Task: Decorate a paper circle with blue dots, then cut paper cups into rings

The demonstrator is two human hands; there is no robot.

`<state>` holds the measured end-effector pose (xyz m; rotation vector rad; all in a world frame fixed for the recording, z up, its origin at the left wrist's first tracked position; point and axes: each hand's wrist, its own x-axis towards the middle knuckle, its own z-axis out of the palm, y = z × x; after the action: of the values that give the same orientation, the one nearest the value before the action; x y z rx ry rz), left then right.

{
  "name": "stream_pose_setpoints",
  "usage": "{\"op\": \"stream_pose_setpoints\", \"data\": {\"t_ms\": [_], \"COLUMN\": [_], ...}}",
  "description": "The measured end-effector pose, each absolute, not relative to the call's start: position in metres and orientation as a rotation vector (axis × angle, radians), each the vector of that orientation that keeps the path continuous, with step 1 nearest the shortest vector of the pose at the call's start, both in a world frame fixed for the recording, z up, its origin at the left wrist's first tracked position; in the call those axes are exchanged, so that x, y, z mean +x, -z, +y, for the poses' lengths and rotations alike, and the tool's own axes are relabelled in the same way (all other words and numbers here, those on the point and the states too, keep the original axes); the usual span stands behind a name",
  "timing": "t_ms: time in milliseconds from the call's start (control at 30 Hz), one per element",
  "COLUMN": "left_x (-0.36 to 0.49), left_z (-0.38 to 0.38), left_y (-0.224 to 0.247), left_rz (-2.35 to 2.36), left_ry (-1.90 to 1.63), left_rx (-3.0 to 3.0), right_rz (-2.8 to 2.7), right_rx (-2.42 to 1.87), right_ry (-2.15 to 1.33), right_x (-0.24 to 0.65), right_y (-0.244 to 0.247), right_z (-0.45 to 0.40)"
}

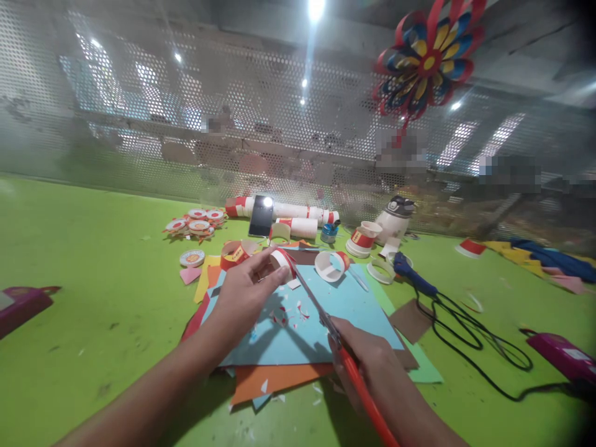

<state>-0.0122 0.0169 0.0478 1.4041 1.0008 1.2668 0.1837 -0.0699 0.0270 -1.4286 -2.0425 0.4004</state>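
My left hand (249, 285) grips a cut piece of paper cup (282, 262), white with a red edge, between thumb and fingers. In my right hand (365, 347) is a pair of scissors (356, 375) with red handles. Their long metal blades reach up and left, with the tips at the red edge of the cup piece. Beneath both hands lies a light blue sheet of paper (298, 344) strewn with small red and white scraps (302, 310). Another cut cup (329, 267) rests on its side on the sheet, right of the blades.
Behind the paper stand a phone (261, 217), stacked paper cups (300, 228), a blue glue jar (329, 232) and a penguin-like container (395, 217). A blue glue gun (412, 273) trails a black cord to the right. Round paper ornaments (197, 225) lie back left.
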Motion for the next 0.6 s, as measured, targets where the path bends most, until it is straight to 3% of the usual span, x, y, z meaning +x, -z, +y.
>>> {"op": "stream_pose_setpoints", "data": {"t_ms": [300,600], "left_x": [-0.017,-0.017], "left_z": [0.027,0.026], "left_y": [-0.039,-0.038], "left_rz": [0.756,0.806], "left_ry": [-1.253,-1.236], "left_rx": [1.178,1.197], "right_rz": [-2.035,-2.052], "right_rx": [-1.421,-1.462], "right_ry": [-0.389,-0.496], "right_x": [0.186,0.188], "right_y": [-0.027,-0.029], "right_z": [-0.067,-0.065]}}
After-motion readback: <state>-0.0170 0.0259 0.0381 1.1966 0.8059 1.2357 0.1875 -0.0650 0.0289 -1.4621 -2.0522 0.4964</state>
